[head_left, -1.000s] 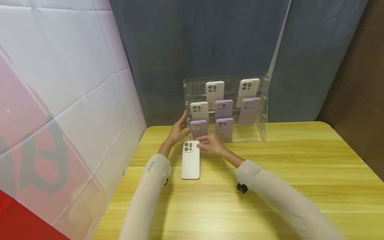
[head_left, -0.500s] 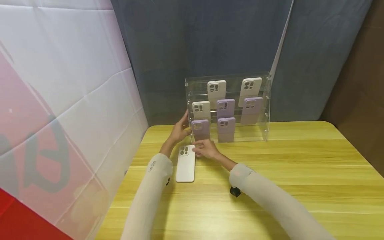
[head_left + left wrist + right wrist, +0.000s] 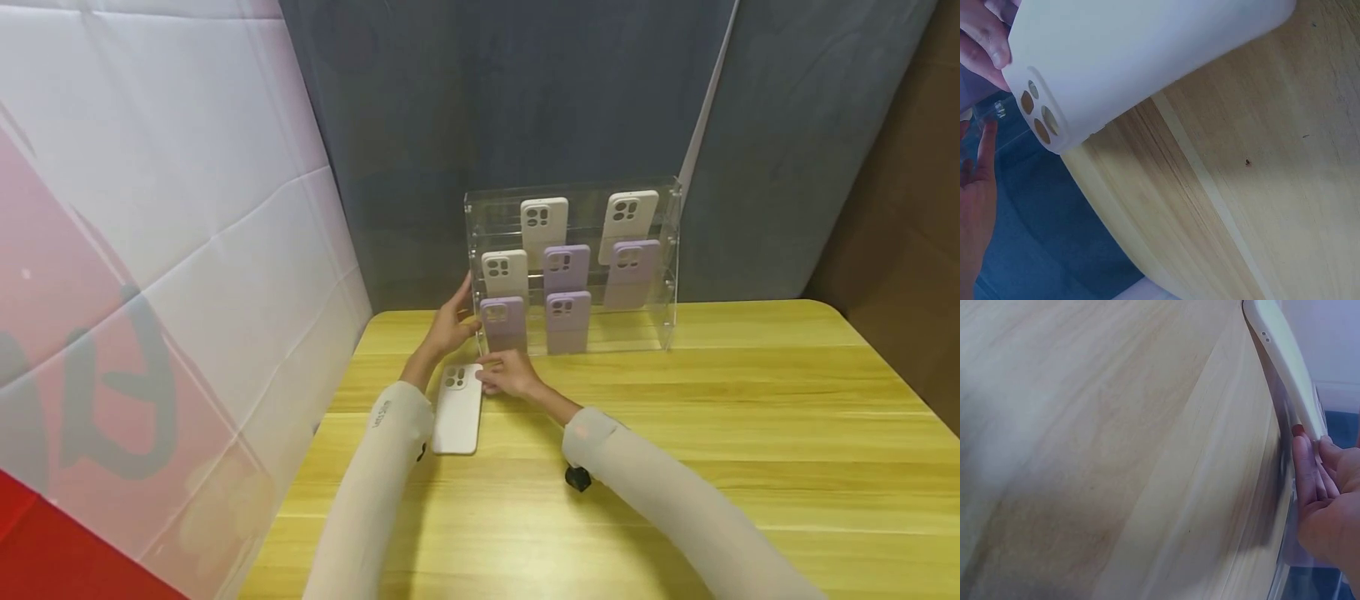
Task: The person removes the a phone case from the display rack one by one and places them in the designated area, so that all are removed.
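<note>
My right hand (image 3: 512,373) pinches a white phone case (image 3: 457,412) by its upper right corner, between thumb and fingers. In the right wrist view the case (image 3: 1291,362) appears edge-on, its far end leaning away from the fingertips. Its camera cutouts face up in the left wrist view. My left hand (image 3: 450,327) holds the left side of a clear acrylic display rack (image 3: 596,333), thumb towards the front edge and fingers reaching back along the side panel. A lilac phone case (image 3: 504,321) stands in the rack's bottom tier, just beyond the right hand.
Several more white and lilac cases stand in the tiers, including a white case (image 3: 505,271) at left and a lilac case (image 3: 567,317) in the bottom middle. The rack stands at the back of a wood-grain table (image 3: 787,433), before a dark grey curtain (image 3: 525,92).
My right hand has carried the white case left and slightly towards me, beside the left forearm. The left hand stays at the rack's side. The view has shifted slightly.
</note>
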A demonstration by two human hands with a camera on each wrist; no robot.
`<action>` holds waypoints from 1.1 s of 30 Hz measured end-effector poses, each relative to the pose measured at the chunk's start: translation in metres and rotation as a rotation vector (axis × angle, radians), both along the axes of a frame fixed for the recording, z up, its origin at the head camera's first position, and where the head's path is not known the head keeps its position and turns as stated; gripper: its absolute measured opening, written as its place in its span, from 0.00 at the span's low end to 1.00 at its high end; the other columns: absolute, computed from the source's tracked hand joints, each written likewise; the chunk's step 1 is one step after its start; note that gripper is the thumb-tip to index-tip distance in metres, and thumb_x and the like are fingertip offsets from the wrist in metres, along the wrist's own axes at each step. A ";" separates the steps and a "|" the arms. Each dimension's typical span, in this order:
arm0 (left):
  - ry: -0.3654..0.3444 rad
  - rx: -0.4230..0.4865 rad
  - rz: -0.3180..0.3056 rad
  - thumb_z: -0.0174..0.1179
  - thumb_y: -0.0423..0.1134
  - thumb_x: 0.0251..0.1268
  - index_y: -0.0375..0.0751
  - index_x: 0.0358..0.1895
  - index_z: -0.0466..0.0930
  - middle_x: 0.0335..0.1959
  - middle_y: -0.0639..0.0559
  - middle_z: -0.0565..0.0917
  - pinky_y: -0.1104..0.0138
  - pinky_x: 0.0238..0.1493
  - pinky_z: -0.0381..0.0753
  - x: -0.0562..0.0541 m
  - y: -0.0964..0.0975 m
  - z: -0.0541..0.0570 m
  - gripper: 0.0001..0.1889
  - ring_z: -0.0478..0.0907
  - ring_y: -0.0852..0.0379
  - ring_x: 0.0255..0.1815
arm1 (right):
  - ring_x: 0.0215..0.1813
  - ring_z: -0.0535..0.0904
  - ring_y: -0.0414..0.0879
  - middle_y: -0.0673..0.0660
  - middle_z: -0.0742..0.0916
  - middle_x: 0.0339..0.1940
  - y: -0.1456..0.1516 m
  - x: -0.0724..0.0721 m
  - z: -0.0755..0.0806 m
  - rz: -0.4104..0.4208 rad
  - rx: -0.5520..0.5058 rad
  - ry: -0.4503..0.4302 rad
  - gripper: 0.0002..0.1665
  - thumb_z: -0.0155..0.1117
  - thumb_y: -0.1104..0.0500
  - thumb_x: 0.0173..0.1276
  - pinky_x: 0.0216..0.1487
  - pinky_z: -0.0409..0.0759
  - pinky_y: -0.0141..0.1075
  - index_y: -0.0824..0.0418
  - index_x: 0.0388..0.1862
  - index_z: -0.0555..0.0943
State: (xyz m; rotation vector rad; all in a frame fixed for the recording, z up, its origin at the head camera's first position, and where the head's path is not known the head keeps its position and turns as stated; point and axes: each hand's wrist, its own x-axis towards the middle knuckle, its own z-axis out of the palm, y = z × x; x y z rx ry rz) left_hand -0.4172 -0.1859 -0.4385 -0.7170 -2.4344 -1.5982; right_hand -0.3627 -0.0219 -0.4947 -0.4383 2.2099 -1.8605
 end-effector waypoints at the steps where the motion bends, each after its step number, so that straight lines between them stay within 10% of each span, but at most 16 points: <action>1: -0.003 0.000 0.001 0.55 0.14 0.60 0.54 0.86 0.46 0.77 0.28 0.65 0.45 0.75 0.72 0.000 0.000 0.000 0.53 0.70 0.27 0.71 | 0.33 0.91 0.58 0.72 0.90 0.38 -0.001 0.000 0.000 -0.003 0.004 -0.001 0.20 0.67 0.71 0.71 0.37 0.92 0.40 0.77 0.60 0.81; 33: -0.086 -0.041 0.033 0.56 0.15 0.65 0.55 0.86 0.42 0.78 0.31 0.64 0.46 0.73 0.74 0.000 0.000 0.001 0.53 0.69 0.31 0.73 | 0.25 0.90 0.49 0.64 0.92 0.38 -0.003 0.003 -0.008 -0.052 0.126 0.103 0.15 0.73 0.65 0.69 0.27 0.90 0.34 0.68 0.52 0.88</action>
